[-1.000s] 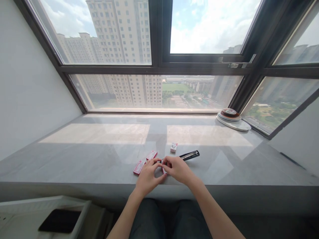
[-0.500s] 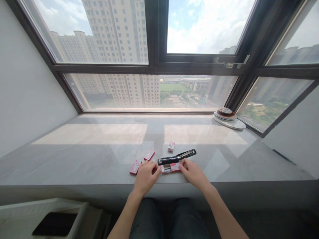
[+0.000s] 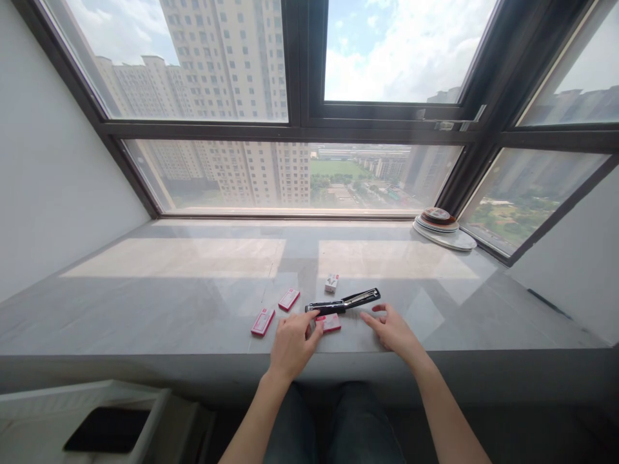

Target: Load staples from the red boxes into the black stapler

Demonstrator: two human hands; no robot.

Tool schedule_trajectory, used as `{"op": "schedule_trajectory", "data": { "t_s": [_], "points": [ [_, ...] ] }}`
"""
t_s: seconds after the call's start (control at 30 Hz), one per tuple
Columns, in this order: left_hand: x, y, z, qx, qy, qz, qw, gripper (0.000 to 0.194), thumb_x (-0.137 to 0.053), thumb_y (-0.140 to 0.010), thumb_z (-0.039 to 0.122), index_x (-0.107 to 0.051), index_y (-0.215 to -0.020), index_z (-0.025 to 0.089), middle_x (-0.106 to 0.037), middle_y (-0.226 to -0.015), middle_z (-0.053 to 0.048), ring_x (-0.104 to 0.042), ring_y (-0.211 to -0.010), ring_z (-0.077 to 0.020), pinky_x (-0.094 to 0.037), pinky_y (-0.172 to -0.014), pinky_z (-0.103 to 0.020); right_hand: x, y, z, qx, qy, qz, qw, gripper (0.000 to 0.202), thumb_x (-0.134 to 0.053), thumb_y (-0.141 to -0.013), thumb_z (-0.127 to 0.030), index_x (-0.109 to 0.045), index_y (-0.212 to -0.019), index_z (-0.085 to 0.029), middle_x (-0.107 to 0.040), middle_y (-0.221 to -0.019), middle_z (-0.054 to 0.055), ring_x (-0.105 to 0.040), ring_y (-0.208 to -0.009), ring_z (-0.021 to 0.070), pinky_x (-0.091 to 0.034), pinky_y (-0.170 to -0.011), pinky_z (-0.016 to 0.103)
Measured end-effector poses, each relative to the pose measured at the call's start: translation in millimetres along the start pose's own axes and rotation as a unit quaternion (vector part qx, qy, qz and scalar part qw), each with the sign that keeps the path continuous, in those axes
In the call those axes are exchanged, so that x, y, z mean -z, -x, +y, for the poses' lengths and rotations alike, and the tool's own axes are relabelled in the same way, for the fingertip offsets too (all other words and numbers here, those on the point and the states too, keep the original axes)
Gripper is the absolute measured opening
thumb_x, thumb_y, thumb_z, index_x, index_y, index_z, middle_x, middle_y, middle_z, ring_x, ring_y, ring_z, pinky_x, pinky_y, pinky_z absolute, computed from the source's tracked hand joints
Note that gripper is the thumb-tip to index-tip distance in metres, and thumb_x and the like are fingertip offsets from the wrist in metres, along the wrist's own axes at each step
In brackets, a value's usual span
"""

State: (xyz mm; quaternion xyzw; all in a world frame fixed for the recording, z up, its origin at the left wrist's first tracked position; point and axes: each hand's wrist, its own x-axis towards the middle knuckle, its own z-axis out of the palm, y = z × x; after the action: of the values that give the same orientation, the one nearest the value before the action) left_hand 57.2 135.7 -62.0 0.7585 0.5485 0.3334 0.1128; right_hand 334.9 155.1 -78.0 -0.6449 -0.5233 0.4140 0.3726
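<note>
A black stapler lies opened out on the sill, its metal rail showing on the right half. Just in front of it is a small red-and-white staple box, closed, with its left end between the thumb and index finger of my left hand. My right hand is off to the right of this box, fingers apart and holding nothing. Two similar boxes rest left of the stapler: one staple box nearer me, another farther back. Behind the stapler stands a small white box.
The pale marble sill ends at a front edge close to my wrists. A stack of plates sits in the far right corner by the window. Below at the left is a white tub-like piece with a dark flat object.
The staple box's inner tray, partly out at the left before, is now inside its sleeve. My right hand has let go and moved right; my left hand has shifted right.
</note>
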Motion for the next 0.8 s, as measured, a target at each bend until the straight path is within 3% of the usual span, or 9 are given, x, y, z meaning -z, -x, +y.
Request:
{"op": "schedule_trajectory", "data": {
  "t_s": [0.1,0.2,0.37,0.53,0.8],
  "points": [
    [-4.7,-3.1,-1.6,0.021,-0.008,0.001,1.000,0.031,-0.046,-0.102,0.045,-0.067,-0.119,0.029,-0.066,-0.081,-0.001,-0.061,-0.079,-0.0202,-0.038,-0.081,-0.034,23.4,-9.8,-10.6,0.019,-0.101,-0.037,0.994,0.075,-0.072,-0.081,-0.066,-0.045,-0.138,-0.025,-0.057,-0.072,-0.003,-0.036,-0.042,0.0099,-0.022,-0.040,0.023],
    [-8.8,-7.3,-0.9,0.039,-0.025,0.001,0.999,0.028,-0.048,-0.101,0.045,-0.069,-0.107,0.028,-0.062,-0.070,0.000,-0.059,-0.072,-0.0199,-0.036,-0.077,-0.034,27.0,-25.4,-36.4,0.092,-0.131,-0.089,0.983,0.068,-0.075,-0.077,-0.067,-0.057,-0.126,-0.022,-0.059,-0.076,0.000,-0.039,-0.048,0.0100,-0.024,-0.042,0.024],
    [-9.4,-10.3,5.7,0.036,-0.049,0.015,0.998,0.026,-0.051,-0.098,0.046,-0.067,-0.102,0.025,-0.068,-0.080,-0.002,-0.061,-0.076,-0.0204,-0.035,-0.077,-0.035,-9.0,-54.2,-74.9,0.205,-0.073,-0.143,0.965,0.056,-0.082,-0.071,-0.062,-0.065,-0.104,-0.019,-0.048,-0.063,-0.005,-0.040,-0.055,0.0119,-0.029,-0.051,0.026],
    [-9.3,-9.0,9.7,0.029,-0.066,0.016,0.997,0.025,-0.052,-0.098,0.046,-0.065,-0.099,0.024,-0.069,-0.085,-0.003,-0.062,-0.081,-0.0233,-0.034,-0.077,-0.036,-51.0,-67.3,-84.5,0.266,0.010,-0.194,0.944,0.047,-0.082,-0.073,-0.057,-0.068,-0.097,-0.019,-0.040,-0.058,-0.008,-0.033,-0.055,0.0104,-0.027,-0.054,0.025],
    [-9.8,-6.4,13.8,0.024,-0.099,0.014,0.995,0.035,-0.057,-0.093,0.057,-0.065,-0.104,0.025,-0.067,-0.081,-0.006,-0.061,-0.083,-0.0268,-0.034,-0.078,-0.039,-59.8,-70.3,-83.6,0.265,0.128,-0.214,0.932,0.039,-0.080,-0.077,-0.048,-0.070,-0.099,-0.017,-0.046,-0.061,-0.008,-0.041,-0.057,0.0105,-0.026,-0.053,0.023]
  ]
}}
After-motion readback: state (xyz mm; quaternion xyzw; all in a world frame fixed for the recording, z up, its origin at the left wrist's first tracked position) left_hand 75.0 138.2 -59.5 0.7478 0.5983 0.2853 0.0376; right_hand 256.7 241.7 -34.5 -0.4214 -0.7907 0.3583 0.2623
